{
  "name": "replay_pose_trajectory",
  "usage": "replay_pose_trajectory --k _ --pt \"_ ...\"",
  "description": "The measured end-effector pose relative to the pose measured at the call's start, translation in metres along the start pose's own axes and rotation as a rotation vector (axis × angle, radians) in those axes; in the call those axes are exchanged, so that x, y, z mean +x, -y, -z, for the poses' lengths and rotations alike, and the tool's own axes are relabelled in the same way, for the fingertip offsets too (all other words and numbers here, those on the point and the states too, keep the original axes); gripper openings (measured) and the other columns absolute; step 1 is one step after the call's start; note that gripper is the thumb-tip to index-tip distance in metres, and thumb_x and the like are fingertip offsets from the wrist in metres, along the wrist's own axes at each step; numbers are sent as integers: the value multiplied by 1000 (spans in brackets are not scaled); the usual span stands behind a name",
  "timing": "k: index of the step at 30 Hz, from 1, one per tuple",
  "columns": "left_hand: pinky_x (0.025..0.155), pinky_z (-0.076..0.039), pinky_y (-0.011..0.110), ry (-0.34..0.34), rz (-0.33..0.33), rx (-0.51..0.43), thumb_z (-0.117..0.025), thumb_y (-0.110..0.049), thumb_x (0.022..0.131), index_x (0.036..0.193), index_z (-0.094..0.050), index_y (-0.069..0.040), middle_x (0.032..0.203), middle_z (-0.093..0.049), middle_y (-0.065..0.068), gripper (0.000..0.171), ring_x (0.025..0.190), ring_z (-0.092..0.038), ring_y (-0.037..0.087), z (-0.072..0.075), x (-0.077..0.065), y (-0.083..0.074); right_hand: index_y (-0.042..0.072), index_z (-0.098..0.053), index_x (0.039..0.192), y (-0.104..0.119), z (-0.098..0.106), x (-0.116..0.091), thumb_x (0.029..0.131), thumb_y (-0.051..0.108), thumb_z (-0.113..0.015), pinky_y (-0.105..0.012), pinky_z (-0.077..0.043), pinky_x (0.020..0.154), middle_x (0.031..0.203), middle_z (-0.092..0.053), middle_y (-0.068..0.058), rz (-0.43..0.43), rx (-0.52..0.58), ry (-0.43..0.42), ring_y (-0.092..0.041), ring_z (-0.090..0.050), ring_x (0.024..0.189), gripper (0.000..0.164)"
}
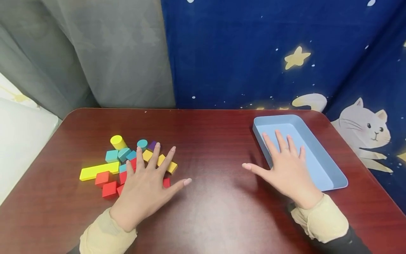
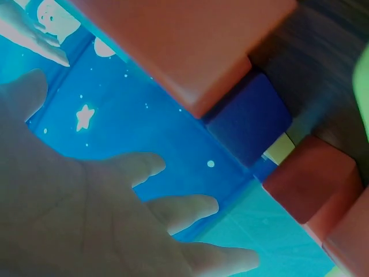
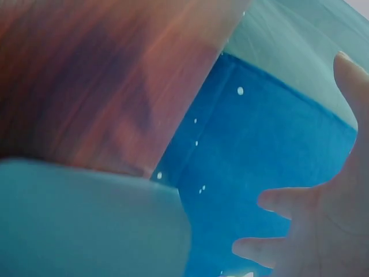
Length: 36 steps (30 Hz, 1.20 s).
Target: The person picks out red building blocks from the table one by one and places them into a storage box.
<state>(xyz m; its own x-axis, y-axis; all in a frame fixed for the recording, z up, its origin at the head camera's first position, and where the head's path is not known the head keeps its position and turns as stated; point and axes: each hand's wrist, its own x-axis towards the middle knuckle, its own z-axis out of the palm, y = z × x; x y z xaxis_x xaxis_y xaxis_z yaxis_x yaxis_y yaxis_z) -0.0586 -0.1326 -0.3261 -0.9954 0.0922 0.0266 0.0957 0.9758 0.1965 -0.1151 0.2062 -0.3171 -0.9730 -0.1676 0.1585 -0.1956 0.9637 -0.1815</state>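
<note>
With fingers spread, my left hand [image 1: 146, 188] hovers over a group of toy blocks on the left of the table and hides some of them. Around it are a long yellow block [image 1: 99, 171], a yellow cylinder [image 1: 118, 142], red cubes [image 1: 109, 189], teal blocks [image 1: 112, 156], yellow blocks [image 1: 172, 168] and a purple block [image 1: 152, 145]. The left wrist view shows that palm with nothing in it, beside a red block [image 2: 314, 179]. My right hand [image 1: 287, 173], also spread and holding nothing, is above the near left side of a light blue tray [image 1: 330, 165].
The brown wooden table [image 1: 209, 148] spans the view, its far edge against a grey curtain [image 1: 127, 53] and a blue curtain [image 1: 228, 53] with stars and a cat. A white surface [image 1: 22, 137] lies beyond the left edge.
</note>
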Motion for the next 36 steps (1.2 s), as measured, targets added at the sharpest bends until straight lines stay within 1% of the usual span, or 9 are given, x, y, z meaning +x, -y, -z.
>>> replay_pose_trajectory --k 2,7,14,18,24,27,31,33,36 --pt "99 -7 75 9 4 -4 -24 -89 74 154 -19 -36 160 -17 12 96 142 4 54 1 1 1 21 -24 155 -4 4 1 72 83 -49 -72 3 102 159 -16 -18 -5 -6 4 -53 -14 141 107" --pt "102 -8 72 31 -10 9 -24 -89 75 154 -23 -35 160 -18 12 96 142 0 55 4 4 6 21 -26 154 -16 11 6 74 81 -49 -72 6 101 159 -14 -20 -30 -27 15 -53 -13 141 102" --pt "104 -11 69 53 -28 34 -22 -90 74 152 -30 -33 158 -23 14 96 139 -12 57 11 6 17 23 -23 155 -33 16 8 74 80 -51 -72 8 101 158 -13 -22 -74 -27 31 -55 -12 140 103" --pt "105 -13 67 61 -22 29 -22 -88 76 152 -30 -31 156 -26 17 95 138 -14 59 12 8 20 23 -21 156 -47 21 6 75 78 -53 -73 4 100 157 -14 -24 -90 -21 18 -55 -12 139 103" --pt "106 -16 65 59 -16 34 -24 -87 77 153 -29 -27 155 -27 18 97 138 -18 57 16 11 24 19 -14 157 -72 32 8 78 74 -55 -73 8 99 157 -8 -26 -139 -4 19 -55 -6 140 104" --pt "106 -19 63 51 -35 29 -32 -82 81 153 -30 -23 154 -29 19 94 138 -24 54 19 12 27 18 -11 157 -83 39 8 80 71 -54 -73 8 98 158 -6 -25 -166 6 13 -56 -5 140 103" --pt "106 -25 59 8 -65 22 -51 -69 83 149 -38 -13 148 -38 21 87 134 -35 49 22 12 31 16 -8 157 -96 44 8 82 71 -52 -73 6 99 157 -2 -27 -199 4 38 -57 -4 139 103" --pt "103 -32 57 -14 -65 18 -60 -63 82 144 -45 -9 141 -45 21 84 128 -43 47 23 12 32 14 -7 156 -102 45 8 82 72 -51 -73 3 99 157 -3 -28 -217 -8 50 -58 -5 138 104" --pt "95 -41 54 -35 -58 4 -67 -58 79 137 -53 -4 126 -54 20 81 113 -51 43 23 12 33 12 -6 156 -112 43 8 81 73 -50 -74 -3 96 155 -4 -31 -235 -33 68 -59 -8 136 107"
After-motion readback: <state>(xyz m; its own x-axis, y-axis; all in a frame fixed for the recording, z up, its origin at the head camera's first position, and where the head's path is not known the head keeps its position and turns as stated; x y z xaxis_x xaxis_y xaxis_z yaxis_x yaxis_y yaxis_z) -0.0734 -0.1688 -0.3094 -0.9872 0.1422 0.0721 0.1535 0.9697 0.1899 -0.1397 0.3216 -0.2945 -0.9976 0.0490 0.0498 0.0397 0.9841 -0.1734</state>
